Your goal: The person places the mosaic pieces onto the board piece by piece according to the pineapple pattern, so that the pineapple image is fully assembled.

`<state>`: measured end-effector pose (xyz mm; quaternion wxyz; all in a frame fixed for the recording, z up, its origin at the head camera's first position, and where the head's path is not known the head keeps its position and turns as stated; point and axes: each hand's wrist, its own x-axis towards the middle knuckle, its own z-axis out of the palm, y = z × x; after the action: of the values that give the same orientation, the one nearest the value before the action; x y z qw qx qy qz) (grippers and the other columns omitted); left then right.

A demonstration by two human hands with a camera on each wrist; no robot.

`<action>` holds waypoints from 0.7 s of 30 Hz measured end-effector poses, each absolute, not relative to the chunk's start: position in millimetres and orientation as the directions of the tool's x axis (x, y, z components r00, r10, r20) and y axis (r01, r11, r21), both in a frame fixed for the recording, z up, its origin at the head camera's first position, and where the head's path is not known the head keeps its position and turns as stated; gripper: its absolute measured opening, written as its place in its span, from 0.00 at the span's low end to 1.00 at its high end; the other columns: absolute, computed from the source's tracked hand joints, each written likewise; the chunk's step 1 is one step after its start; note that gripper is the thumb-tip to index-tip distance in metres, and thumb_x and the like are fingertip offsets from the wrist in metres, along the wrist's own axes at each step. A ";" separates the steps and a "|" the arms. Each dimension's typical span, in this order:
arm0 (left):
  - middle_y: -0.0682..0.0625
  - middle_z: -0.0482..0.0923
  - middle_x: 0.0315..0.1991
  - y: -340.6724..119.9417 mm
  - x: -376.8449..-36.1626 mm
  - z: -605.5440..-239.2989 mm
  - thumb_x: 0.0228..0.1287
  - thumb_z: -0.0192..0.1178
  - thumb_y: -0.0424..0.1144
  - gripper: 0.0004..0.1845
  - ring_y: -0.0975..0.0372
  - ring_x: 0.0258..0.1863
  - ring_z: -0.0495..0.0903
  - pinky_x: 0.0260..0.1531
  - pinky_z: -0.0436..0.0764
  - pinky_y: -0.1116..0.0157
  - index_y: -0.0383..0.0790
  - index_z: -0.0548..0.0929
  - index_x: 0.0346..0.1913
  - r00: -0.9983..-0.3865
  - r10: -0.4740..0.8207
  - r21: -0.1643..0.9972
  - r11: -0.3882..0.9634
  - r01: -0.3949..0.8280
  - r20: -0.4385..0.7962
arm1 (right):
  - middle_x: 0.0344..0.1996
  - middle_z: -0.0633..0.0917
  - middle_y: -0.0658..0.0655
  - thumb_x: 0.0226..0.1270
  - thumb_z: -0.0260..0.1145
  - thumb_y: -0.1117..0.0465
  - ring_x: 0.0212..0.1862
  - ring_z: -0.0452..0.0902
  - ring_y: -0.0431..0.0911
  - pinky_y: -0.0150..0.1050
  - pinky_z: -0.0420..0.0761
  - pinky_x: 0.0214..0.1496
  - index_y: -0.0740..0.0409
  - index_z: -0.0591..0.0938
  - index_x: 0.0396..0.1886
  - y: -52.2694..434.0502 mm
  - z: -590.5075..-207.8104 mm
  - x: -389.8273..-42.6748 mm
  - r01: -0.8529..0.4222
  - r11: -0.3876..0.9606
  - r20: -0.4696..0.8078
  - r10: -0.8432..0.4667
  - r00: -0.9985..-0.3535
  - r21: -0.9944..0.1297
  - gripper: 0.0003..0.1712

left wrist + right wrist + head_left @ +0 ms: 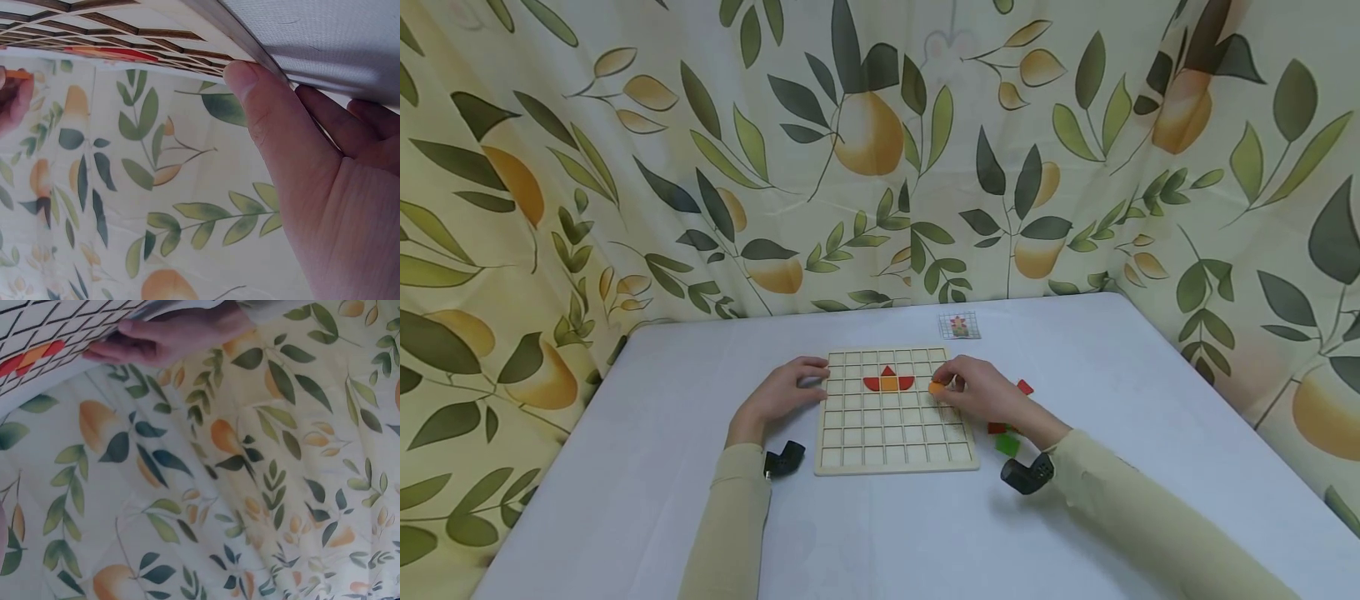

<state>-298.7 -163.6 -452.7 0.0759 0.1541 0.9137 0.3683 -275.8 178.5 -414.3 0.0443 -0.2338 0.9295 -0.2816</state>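
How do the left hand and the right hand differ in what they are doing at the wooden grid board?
The left hand rests at the left edge of the wooden grid board and holds no piece; the right hand pinches an orange piece over the board's right side. The left hand has bare tablecloth beside it; the right hand has loose red and green pieces beside it. Both wear a beige sleeve and a black wrist camera.

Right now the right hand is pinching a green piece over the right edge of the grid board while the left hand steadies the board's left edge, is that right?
Not quite: the piece pinched in the right hand is orange, not green, as the head view shows. The rest holds: it is over the right edge of the grid board, and the left hand rests on the board's left edge.
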 end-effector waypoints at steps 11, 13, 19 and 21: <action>0.58 0.67 0.63 -163.0 -298.4 -449.4 0.58 0.62 0.46 0.22 0.59 0.68 0.59 0.67 0.58 0.55 0.46 0.78 0.56 -0.939 0.343 0.700 0.677 0.228 -0.025 | 0.32 0.80 0.48 0.58 0.67 0.56 0.33 0.70 0.41 0.33 0.73 0.36 0.54 0.82 0.38 124.1 -425.8 -271.9 -0.531 0.695 0.112 -0.553 -0.826 -0.485 0.10; 0.58 0.67 0.63 -162.7 -299.0 -449.8 0.58 0.63 0.46 0.23 0.59 0.67 0.59 0.67 0.58 0.55 0.46 0.78 0.56 -0.939 0.342 0.697 0.680 0.228 -0.027 | 0.32 0.80 0.49 0.58 0.67 0.56 0.33 0.70 0.42 0.33 0.73 0.36 0.54 0.82 0.38 118.2 -426.1 -270.9 -0.527 0.703 0.117 -0.544 -0.831 -0.478 0.10; 0.58 0.67 0.63 -162.5 -298.5 -448.6 0.58 0.63 0.46 0.23 0.59 0.67 0.59 0.67 0.58 0.55 0.46 0.78 0.56 -0.940 0.340 0.693 0.686 0.224 -0.032 | 0.34 0.79 0.49 0.57 0.67 0.55 0.35 0.71 0.43 0.34 0.74 0.39 0.54 0.82 0.40 110.5 -429.1 -271.0 -0.482 0.737 0.112 -0.493 -0.863 -0.473 0.12; 0.58 0.67 0.63 -162.7 -297.9 -448.1 0.58 0.63 0.46 0.23 0.59 0.67 0.59 0.67 0.59 0.55 0.46 0.78 0.56 -0.941 0.338 0.689 0.689 0.224 -0.032 | 0.34 0.79 0.49 0.57 0.67 0.55 0.35 0.71 0.43 0.34 0.74 0.39 0.54 0.82 0.41 110.0 -430.1 -271.5 -0.478 0.739 0.113 -0.487 -0.866 -0.475 0.13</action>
<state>-297.9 -162.7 -448.1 0.0784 0.1532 0.9156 0.3633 -271.5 110.0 -430.1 0.0093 -0.2586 0.9325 -0.2519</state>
